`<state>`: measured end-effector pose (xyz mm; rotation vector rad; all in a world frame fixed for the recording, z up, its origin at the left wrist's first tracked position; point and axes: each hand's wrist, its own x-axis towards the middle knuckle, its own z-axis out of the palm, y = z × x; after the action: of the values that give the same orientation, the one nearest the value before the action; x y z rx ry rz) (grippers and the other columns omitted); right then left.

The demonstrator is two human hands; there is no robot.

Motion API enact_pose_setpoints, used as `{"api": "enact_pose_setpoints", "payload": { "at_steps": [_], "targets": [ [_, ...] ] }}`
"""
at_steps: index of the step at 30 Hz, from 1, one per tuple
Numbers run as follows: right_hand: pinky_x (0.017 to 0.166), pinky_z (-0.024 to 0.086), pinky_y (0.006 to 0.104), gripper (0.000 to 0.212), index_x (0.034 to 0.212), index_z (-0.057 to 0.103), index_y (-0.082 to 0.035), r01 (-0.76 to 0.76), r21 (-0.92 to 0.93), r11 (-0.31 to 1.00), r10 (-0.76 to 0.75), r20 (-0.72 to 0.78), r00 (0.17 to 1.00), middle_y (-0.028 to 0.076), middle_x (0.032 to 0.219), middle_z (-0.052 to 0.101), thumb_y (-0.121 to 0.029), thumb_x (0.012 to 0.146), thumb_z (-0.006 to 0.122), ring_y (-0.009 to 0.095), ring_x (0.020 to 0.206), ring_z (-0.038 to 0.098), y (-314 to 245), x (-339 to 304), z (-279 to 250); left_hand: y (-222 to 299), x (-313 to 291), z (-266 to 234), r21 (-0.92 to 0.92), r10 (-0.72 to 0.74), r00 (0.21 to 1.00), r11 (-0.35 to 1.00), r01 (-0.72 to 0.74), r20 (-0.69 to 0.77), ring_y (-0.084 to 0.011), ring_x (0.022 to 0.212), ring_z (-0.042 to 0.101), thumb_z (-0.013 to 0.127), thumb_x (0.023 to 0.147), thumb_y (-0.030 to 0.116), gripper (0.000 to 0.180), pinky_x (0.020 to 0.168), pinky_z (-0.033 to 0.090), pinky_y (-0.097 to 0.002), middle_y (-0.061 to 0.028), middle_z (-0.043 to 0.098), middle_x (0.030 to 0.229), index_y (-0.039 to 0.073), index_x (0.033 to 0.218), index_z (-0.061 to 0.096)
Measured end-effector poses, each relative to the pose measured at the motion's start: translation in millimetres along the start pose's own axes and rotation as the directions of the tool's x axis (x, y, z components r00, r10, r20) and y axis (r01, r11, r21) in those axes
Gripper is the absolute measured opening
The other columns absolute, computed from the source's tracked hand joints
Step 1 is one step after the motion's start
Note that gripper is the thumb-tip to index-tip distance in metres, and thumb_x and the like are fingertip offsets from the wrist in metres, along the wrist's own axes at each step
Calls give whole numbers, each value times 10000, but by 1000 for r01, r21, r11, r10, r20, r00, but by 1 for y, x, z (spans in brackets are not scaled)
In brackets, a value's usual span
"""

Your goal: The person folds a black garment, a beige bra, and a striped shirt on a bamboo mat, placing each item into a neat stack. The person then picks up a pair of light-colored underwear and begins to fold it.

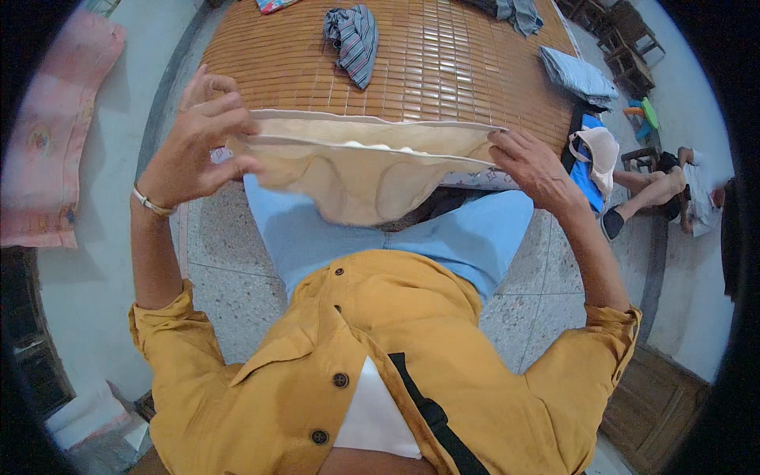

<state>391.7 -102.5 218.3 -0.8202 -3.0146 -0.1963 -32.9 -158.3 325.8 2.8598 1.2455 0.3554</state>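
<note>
A pair of beige underpants (348, 187) with a pale waistband is stretched out sideways over my lap, the waist opening facing up toward me. At its left end is my left hand (204, 136), fingertips and thumb at the waistband, the other fingers raised and spread. My right hand (530, 162) pinches the opposite end of the waistband between thumb and curled fingers. The leg openings hang below, above my light blue trousers (301, 237).
A bed with a brown bamboo mat (443, 55) lies ahead. On it are a striped folded garment (354, 43), a grey garment (518, 14) and folded light blue clothing (578, 77). A beige bra (598, 154) is at the right edge. Another person's legs (649, 198) show at far right.
</note>
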Motion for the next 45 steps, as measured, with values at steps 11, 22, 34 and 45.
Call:
{"api": "enact_pose_setpoints", "payload": {
  "at_steps": [11,22,34,45],
  "targets": [
    [876,433,339,142,808,640,-14,12,-110,994,-30,-164,986,72,1184,526,-107,703,620,237,1089,482,-7,1,-46,-33,-9,1,-321,-242,968,923,211,-60,-255,972,550,654,783,94,153,897,420,-350,-92,586,901,-9,799,542],
    [752,434,231,99,830,618,25,-70,920,386,448,-121,886,68,955,602,-61,798,655,105,885,546,19,-7,-91,-69,-25,-6,-785,-206,923,603,-142,-325,-146,856,554,669,807,108,176,861,459,-324,-31,540,871,38,928,561],
    [587,405,231,166,805,621,10,-361,717,596,629,-139,765,-26,666,559,-153,826,639,69,644,493,139,49,21,-151,98,120,-698,-401,914,671,252,-56,-86,870,574,619,860,170,245,783,471,-233,-26,638,963,27,1059,628],
    [571,437,260,150,893,665,-19,-487,649,585,715,-130,687,67,677,624,-127,788,665,94,613,546,143,44,86,-141,108,199,-690,-450,892,632,352,43,-76,795,585,644,824,106,199,736,488,-227,-25,656,886,5,995,654]
  ]
}}
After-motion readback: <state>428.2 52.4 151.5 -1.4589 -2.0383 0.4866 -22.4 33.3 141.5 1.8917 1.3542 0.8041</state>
